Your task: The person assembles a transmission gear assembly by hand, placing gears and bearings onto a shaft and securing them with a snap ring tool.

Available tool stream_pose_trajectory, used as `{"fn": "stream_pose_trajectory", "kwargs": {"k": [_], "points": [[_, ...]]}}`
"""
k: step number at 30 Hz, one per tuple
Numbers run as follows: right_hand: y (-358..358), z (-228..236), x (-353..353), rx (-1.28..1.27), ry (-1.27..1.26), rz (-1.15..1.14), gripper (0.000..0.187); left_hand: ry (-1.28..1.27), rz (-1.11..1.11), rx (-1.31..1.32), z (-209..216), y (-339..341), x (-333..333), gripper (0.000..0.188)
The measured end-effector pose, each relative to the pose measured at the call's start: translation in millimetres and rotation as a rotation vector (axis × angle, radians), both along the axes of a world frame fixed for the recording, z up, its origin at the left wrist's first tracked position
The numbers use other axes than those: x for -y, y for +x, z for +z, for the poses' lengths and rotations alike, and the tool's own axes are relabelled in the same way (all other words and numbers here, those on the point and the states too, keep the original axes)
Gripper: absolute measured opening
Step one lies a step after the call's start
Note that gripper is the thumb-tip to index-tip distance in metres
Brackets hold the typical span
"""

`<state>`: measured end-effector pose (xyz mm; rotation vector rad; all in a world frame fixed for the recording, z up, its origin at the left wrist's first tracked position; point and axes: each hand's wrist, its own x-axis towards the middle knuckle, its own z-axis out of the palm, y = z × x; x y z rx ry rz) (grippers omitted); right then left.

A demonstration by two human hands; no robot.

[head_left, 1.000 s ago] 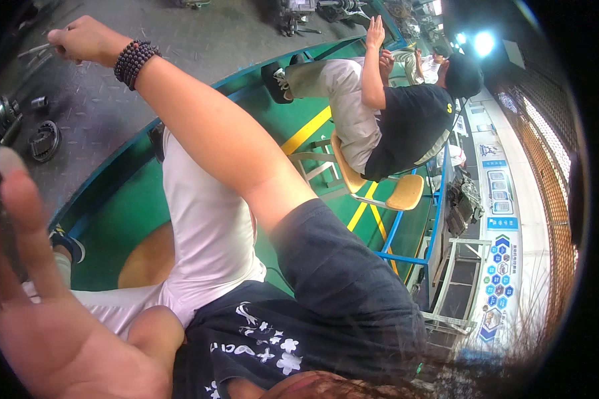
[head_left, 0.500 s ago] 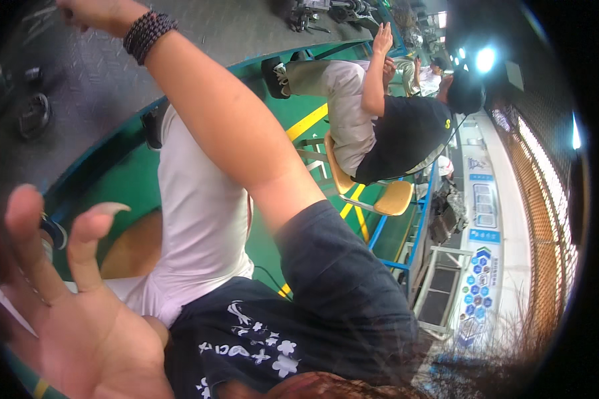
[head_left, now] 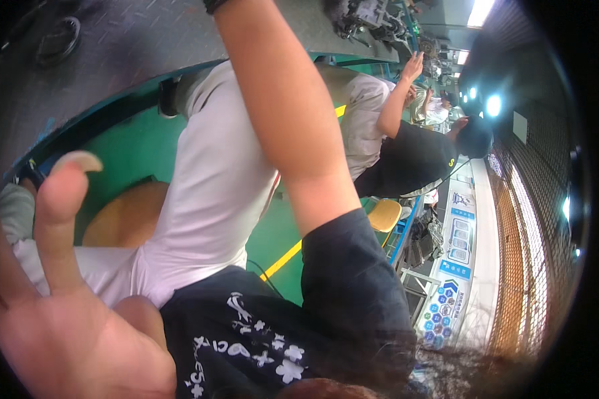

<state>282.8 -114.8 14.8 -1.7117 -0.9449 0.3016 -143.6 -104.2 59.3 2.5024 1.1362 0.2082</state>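
Note:
My left hand (head_left: 80, 339) is large and close at the lower left, palm showing. One finger stands up with a long nail at its tip, and another runs along the dark left rim. Nothing lies in the palm. From a dark short sleeve (head_left: 353, 272), my right forearm (head_left: 289, 100) reaches to the upper edge over the side of the workbench. Only a bit of its dark bead bracelet (head_left: 214, 5) shows, and the right hand is cut off. The grey patterned workbench top (head_left: 126, 60) carries a dark ring-shaped part (head_left: 58, 40) near the upper left.
The scene appears sideways. A seated person in a dark shirt (head_left: 409, 156) raises a hand beyond my arm, near a wooden chair (head_left: 385, 215). Metal machinery (head_left: 373, 23) stands on the far bench. A round wooden stool seat (head_left: 126, 213) stands on the green floor (head_left: 130, 163).
My right hand and most of the bracelet have passed out of view at the upper edge. The view has shifted, and fewer fingers of my left hand show.

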Motion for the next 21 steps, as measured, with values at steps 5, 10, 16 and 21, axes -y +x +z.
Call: {"fn": "stream_pose_trajectory", "kwargs": {"k": [5,10,16,21], "points": [[-5.8,0.7,2.1,-0.021,-0.036,-0.006,0.054,-0.01,-0.163,0.334,10.3,12.2,21.8,0.078],[-9.3,3.7,4.7,-0.067,-0.035,0.022,0.051,-0.093,-0.279,0.523,23.6,28.2,41.7,0.076],[-14.5,6.8,3.9,-0.111,-0.007,0.029,0.048,-0.192,-0.391,0.683,32.8,32.1,58.3,0.074],[-15.7,11.1,9.3,-0.111,0.007,0.076,0.047,-0.277,-0.423,0.776,38.0,28.7,73.0,0.072]]}}
